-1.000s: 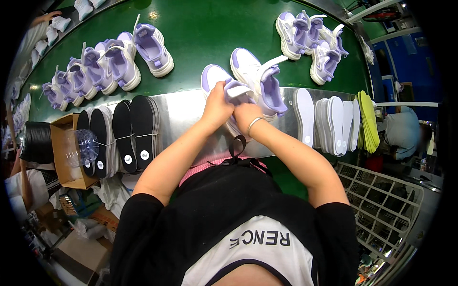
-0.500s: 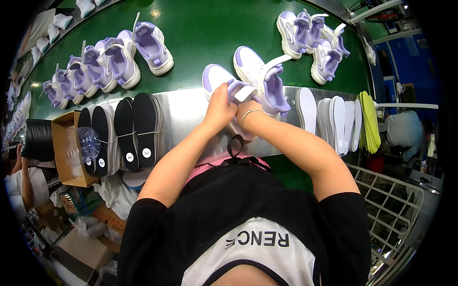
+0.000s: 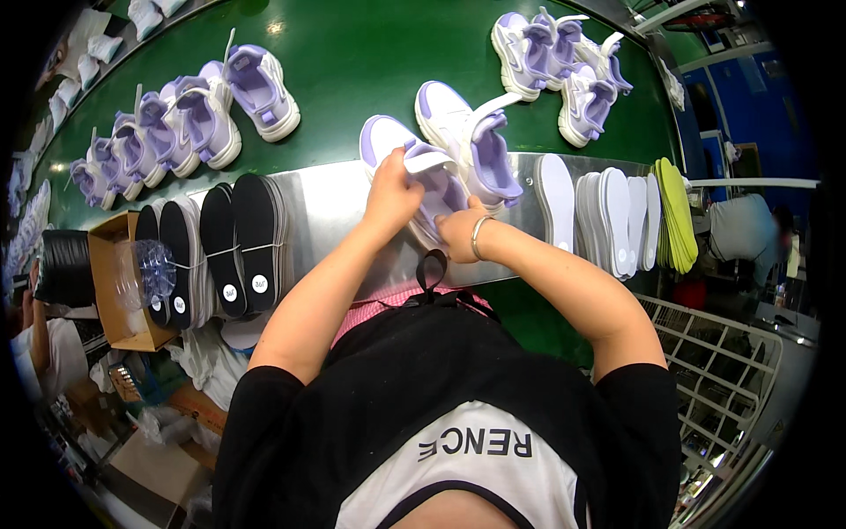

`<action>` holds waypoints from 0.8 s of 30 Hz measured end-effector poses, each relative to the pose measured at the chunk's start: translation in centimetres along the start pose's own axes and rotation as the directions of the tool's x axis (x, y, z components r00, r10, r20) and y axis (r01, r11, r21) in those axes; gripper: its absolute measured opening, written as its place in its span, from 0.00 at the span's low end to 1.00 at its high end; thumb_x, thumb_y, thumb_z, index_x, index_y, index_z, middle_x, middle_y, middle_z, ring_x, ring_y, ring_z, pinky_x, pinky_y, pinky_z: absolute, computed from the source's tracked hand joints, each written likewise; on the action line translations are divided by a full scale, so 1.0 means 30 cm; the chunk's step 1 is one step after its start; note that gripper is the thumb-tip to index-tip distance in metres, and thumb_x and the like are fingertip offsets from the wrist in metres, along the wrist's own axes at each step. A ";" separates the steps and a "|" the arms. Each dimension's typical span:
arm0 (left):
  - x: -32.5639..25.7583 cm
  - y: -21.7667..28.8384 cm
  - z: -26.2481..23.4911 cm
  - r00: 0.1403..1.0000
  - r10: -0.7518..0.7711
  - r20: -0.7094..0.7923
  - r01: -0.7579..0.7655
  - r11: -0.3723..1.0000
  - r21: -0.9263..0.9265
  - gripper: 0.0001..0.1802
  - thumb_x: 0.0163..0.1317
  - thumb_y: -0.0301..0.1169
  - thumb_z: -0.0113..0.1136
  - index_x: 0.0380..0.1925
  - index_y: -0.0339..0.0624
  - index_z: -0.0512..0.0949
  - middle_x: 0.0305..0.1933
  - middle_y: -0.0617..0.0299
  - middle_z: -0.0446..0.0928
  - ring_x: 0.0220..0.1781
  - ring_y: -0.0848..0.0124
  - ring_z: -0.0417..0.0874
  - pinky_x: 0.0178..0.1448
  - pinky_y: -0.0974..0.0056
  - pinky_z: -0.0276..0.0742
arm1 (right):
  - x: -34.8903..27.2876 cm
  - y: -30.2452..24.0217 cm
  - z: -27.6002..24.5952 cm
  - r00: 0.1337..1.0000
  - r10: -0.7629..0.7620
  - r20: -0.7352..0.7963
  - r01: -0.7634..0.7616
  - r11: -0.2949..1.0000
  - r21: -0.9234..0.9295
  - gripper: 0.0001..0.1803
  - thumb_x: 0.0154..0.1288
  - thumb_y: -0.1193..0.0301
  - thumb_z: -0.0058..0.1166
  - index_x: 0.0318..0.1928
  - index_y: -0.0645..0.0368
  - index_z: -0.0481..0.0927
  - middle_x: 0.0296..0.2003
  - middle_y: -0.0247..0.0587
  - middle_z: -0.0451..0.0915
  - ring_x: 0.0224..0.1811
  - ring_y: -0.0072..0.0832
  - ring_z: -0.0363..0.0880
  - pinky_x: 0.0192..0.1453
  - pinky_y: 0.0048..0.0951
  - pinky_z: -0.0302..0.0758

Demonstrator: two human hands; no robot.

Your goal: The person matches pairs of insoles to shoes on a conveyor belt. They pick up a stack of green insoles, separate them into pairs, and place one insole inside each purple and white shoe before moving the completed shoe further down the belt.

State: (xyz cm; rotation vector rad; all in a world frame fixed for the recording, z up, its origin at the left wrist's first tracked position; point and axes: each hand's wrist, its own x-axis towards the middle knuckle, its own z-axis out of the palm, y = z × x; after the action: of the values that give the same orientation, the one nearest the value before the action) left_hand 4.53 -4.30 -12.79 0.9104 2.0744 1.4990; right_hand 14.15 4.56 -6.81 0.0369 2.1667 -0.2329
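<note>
A white and lilac sneaker [image 3: 438, 190] lies tilted on the metal edge in front of me, toe pointing away and strap lifted. My left hand [image 3: 393, 192] grips its left side by the opening, fingers closed near the strap. At the heel, my right hand [image 3: 461, 231] pinches the back collar, thumb toward the inside. The lilac lining shows between my hands; parts of the fingers are hidden by the shoe. Close on the right, touching or nearly so, stands a matching sneaker [image 3: 451, 116] with its strap open.
Rows of similar sneakers [image 3: 204, 119] stand far left, and another group [image 3: 564, 66] far right. Tied black insoles [image 3: 257, 234] and a cardboard box [image 3: 110, 282] sit at left. White insoles [image 3: 608, 216] and yellow-green insoles [image 3: 674, 216] line the right. A white wire rack [image 3: 714, 361] stands lower right.
My right hand has drawn back from the sneaker's opening to its heel. My left hand has shifted up beside the strap, and the opening shows more. The whole view has shifted slightly.
</note>
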 end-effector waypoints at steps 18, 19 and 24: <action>-0.027 0.269 -0.147 0.765 0.595 -0.248 -0.459 0.773 0.439 0.21 0.48 0.23 0.51 0.45 0.33 0.65 0.47 0.49 0.65 0.50 0.57 0.65 0.54 0.60 0.60 | -0.202 0.149 0.269 0.517 0.417 -0.748 0.116 0.831 0.544 0.18 0.51 0.62 0.50 0.40 0.59 0.71 0.43 0.54 0.68 0.47 0.45 0.67 0.51 0.37 0.63; -0.029 0.303 -0.112 0.839 0.533 -0.106 -0.470 0.810 0.351 0.22 0.47 0.24 0.52 0.45 0.33 0.64 0.47 0.48 0.65 0.50 0.56 0.65 0.54 0.60 0.60 | -0.221 0.187 0.283 0.412 0.459 -0.788 0.187 0.804 0.565 0.21 0.52 0.60 0.50 0.42 0.61 0.70 0.43 0.53 0.69 0.47 0.44 0.67 0.51 0.36 0.64; 0.024 0.273 0.103 0.946 0.279 0.164 -0.323 0.803 0.501 0.26 0.47 0.28 0.57 0.47 0.33 0.63 0.43 0.46 0.67 0.46 0.52 0.68 0.50 0.58 0.64 | -0.190 0.471 0.495 0.263 0.812 -0.522 -0.375 0.584 0.719 0.26 0.48 0.58 0.55 0.43 0.62 0.68 0.39 0.48 0.72 0.44 0.43 0.69 0.47 0.40 0.66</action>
State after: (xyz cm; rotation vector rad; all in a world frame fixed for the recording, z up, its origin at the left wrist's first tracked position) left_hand 8.22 -0.05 -6.06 1.5425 2.4073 0.9988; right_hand 31.08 16.10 -12.54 1.6229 2.7319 -0.2902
